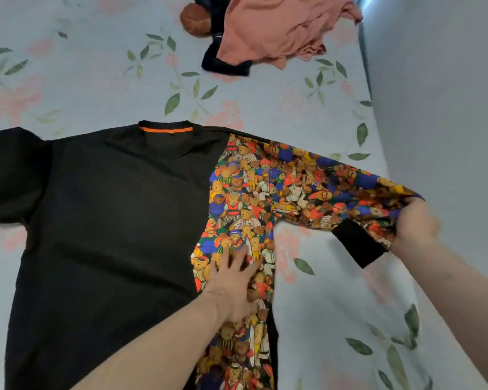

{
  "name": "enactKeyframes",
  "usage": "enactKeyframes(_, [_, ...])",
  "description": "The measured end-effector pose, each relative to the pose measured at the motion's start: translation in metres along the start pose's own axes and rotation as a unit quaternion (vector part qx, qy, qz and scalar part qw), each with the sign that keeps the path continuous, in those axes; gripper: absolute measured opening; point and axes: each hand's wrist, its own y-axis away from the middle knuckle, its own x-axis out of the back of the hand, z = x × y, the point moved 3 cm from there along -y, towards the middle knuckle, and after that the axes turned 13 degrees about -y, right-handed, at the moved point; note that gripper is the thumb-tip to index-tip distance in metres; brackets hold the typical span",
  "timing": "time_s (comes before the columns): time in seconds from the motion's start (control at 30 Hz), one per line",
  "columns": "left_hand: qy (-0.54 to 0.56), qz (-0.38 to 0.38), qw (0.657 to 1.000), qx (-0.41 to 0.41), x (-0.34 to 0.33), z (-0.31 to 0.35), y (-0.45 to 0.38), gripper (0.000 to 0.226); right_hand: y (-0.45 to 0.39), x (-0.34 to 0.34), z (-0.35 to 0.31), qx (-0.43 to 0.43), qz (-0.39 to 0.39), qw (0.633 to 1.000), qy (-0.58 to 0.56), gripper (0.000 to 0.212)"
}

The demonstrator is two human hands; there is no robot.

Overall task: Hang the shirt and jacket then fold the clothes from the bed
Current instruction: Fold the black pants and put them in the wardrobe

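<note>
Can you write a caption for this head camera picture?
Left hand flattens the sweater; right hand lifts its sleeve.

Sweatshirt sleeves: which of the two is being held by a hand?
The bear-print sleeve, gripped near its black cuff by the right hand. The plain black sleeve lies untouched.

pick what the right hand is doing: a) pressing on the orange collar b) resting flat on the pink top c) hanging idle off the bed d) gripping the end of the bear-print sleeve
d: the right hand is curled round the end of the bear-print sleeve by its black cuff, while the left hand lies flat on the shirt.
</note>
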Motion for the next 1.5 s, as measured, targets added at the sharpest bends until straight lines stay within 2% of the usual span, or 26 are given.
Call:
enactKeyframes(0.07, [0.015,0.020,0.999,0.046,0.021,-0.017,-0.017,0.104,-0.025,-0.003,-0.014,-0.007,0.003,0.998,0.058,0.062])
enactKeyframes(0.1, [0.019,0.023,0.997,0.069,0.030,-0.026,-0.026,0.107,-0.023,-0.004,-0.020,0.021,-0.012,0.993,0.117,0.067])
enactKeyframes(0.17, [0.019,0.003,0.994,0.104,0.042,-0.044,-0.040,0.118,0.034,-0.014,-0.031,0.083,-0.025,0.951,0.296,0.083])
enactKeyframes(0.23, [0.016,-0.036,0.992,0.117,0.043,-0.053,-0.052,0.130,0.062,-0.022,-0.025,0.126,-0.075,0.914,0.379,0.093])
enactKeyframes(0.3, [0.004,-0.056,0.991,0.119,0.035,-0.054,-0.060,0.138,0.060,-0.032,0.001,0.118,-0.152,0.891,0.410,0.077])
enactKeyframes(0.4, [-0.012,-0.041,0.990,0.136,0.020,-0.051,-0.069,0.142,0.047,-0.044,0.051,0.058,-0.200,0.879,0.429,0.051])
enactKeyframes(0.53, [-0.012,-0.027,0.989,0.148,0.011,-0.053,-0.079,0.146,0.026,-0.053,0.093,0.090,-0.169,0.857,0.478,0.080])
enactKeyframes(0.6, [-0.016,-0.022,0.988,0.152,0.009,-0.054,-0.083,0.148,0.024,-0.057,0.098,0.106,-0.170,0.825,0.528,0.074])
enactKeyframes(0.67, [-0.021,-0.019,0.988,0.154,0.008,-0.055,-0.084,0.149,0.026,-0.059,0.098,0.139,-0.184,0.782,0.578,0.053])
enactKeyframes(0.73, [-0.024,-0.018,0.988,0.151,0.007,-0.055,-0.084,0.149,0.026,-0.061,0.091,0.161,-0.187,0.771,0.588,0.046])
enactKeyframes(0.8, [-0.028,-0.014,0.989,0.148,0.008,-0.055,-0.083,0.148,0.030,-0.061,0.080,0.157,-0.174,0.797,0.556,0.038])
enactKeyframes(0.9, [-0.032,-0.010,0.989,0.144,0.008,-0.055,-0.081,0.147,0.050,-0.061,0.051,0.202,-0.149,0.881,0.400,0.012])
enactKeyframes(0.97, [-0.036,-0.007,0.990,0.138,0.011,-0.056,-0.079,0.146,0.080,-0.068,0.036,0.227,-0.184,0.890,0.350,0.009])
enactKeyframes(1.0, [-0.035,-0.007,0.991,0.133,0.012,-0.057,-0.077,0.145,0.098,-0.074,0.032,0.239,-0.206,0.885,0.344,0.002])
enactKeyframes(1.03, [-0.032,-0.007,0.991,0.126,0.014,-0.057,-0.074,0.144,0.119,-0.080,0.031,0.250,-0.230,0.874,0.347,0.007])
enactKeyframes(1.17, [-0.003,0.017,0.998,0.058,0.017,-0.071,-0.051,0.127,0.204,-0.092,0.041,0.296,-0.322,0.825,0.357,0.054])
enactKeyframes(1.27, [0.012,0.042,0.999,-0.004,0.005,-0.105,-0.012,0.107,0.268,-0.094,0.051,0.337,-0.383,0.776,0.371,0.066])
enactKeyframes(1.4, [-0.015,0.071,0.996,0.058,-0.044,-0.161,0.057,0.090,0.323,-0.096,0.091,0.311,-0.430,0.719,0.448,0.070])
enactKeyframes(1.5, [-0.007,0.039,0.994,0.105,-0.083,-0.190,0.103,0.092,0.343,-0.093,0.138,0.300,-0.434,0.664,0.530,0.077])
